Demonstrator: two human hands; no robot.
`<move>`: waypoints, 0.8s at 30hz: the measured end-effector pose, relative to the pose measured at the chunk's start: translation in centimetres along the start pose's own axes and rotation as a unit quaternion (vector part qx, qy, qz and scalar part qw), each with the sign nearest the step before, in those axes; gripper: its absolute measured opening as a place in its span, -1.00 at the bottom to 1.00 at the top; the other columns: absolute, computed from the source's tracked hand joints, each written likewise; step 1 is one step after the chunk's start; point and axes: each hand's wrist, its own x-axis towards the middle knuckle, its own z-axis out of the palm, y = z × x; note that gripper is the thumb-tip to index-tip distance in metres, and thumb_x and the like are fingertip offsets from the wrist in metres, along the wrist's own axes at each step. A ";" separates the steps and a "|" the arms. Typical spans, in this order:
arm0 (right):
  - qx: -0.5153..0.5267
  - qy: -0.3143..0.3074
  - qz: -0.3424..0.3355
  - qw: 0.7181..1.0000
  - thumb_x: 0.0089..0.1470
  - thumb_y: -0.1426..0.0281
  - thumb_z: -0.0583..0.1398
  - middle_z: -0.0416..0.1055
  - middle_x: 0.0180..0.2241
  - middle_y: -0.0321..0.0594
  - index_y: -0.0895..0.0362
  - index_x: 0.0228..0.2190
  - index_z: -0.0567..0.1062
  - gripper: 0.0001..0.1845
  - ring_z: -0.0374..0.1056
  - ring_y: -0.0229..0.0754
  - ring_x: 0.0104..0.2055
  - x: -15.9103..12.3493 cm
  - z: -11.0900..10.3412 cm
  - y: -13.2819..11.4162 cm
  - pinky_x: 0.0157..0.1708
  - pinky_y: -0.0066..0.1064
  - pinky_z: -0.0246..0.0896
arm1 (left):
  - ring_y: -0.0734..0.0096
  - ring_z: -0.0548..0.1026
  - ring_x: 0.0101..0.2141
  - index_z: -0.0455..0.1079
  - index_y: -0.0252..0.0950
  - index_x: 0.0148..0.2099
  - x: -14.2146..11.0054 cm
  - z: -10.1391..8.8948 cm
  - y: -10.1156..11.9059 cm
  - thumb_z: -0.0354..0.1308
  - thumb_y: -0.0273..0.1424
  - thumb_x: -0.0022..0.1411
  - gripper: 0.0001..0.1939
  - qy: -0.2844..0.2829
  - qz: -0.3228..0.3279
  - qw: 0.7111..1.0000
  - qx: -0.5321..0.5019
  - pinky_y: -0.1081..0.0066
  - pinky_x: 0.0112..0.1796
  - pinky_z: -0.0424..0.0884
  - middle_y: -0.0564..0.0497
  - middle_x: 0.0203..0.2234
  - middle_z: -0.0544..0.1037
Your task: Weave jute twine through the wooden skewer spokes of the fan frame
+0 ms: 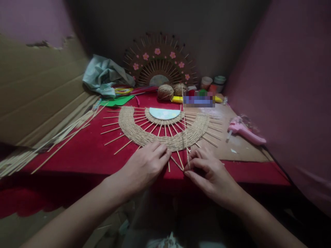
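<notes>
A half-round fan (165, 139) of thin sticks, woven with beige twine, lies on the red cloth with its curved edge toward me. Its centre carries a pale blue half-disc (164, 113). My left hand (151, 160) presses on the near rim of the weave, fingers closed over the sticks there. Just right of it, my right hand (204, 167) pinches a strand of twine (188, 159) near a stick's tip. From that pinch the strand slants back to the left hand's fingertips and also runs up across the fan toward the twine balls (165, 92).
Loose sticks (64, 139) lie at the left by a cardboard wall (38, 93). A pink glue gun (245, 131) rests on a cardboard sheet (232, 148) at the right. Behind stand a finished flowered fan (157, 51), a crumpled pale cloth (103, 75) and small cups (206, 82).
</notes>
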 end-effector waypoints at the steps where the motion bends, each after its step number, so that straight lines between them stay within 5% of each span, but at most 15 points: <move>1: -0.005 0.001 -0.002 1.000 0.02 0.54 0.17 0.28 -0.37 -0.22 0.14 -0.54 0.36 -0.86 0.18 -0.18 -0.27 0.0 0.0 -0.1 -0.25 -0.26 0.10 | 0.24 0.35 -0.30 0.37 -0.47 -0.07 0.1 -0.1 0.0 -0.08 -0.56 0.24 -0.73 0.003 0.000 1.000 -0.003 0.27 -0.28 0.36 -0.18 -0.31 0.42; 7: -0.040 0.017 -0.014 0.999 -0.02 0.60 0.12 0.27 -0.39 -0.20 0.15 -0.55 0.31 -0.84 0.14 -0.16 -0.29 0.1 0.3 -0.4 -0.25 -0.23 0.06 | 0.34 0.32 -0.38 0.41 -0.36 -0.22 1.8 -0.8 -0.6 -0.10 -0.48 0.31 -0.76 0.027 0.029 0.998 -0.052 0.36 -0.37 0.27 -0.08 -0.40 0.41; 17: -0.050 0.032 -0.020 0.998 -0.08 0.63 0.11 0.24 -0.40 -0.17 0.15 -0.58 0.23 -0.81 0.12 -0.15 -0.29 0.0 0.6 0.0 -0.27 -0.26 0.06 | 0.27 0.37 -0.35 0.39 -0.38 -0.29 5.2 0.0 -0.8 -0.12 -0.52 0.29 -0.75 0.010 0.255 0.965 0.060 0.25 -0.30 0.27 -0.12 -0.37 0.45; 24: -0.061 0.032 -0.025 0.997 -0.06 0.62 0.12 0.26 -0.39 -0.17 0.15 -0.57 0.25 -0.81 0.14 -0.15 -0.28 0.3 0.4 0.3 -0.25 -0.26 0.10 | 0.25 0.35 -0.31 0.37 -0.38 -0.22 5.2 0.4 -1.9 -0.17 -0.52 0.32 -0.73 -0.010 0.277 0.960 0.030 0.26 -0.31 0.29 -0.12 -0.30 0.45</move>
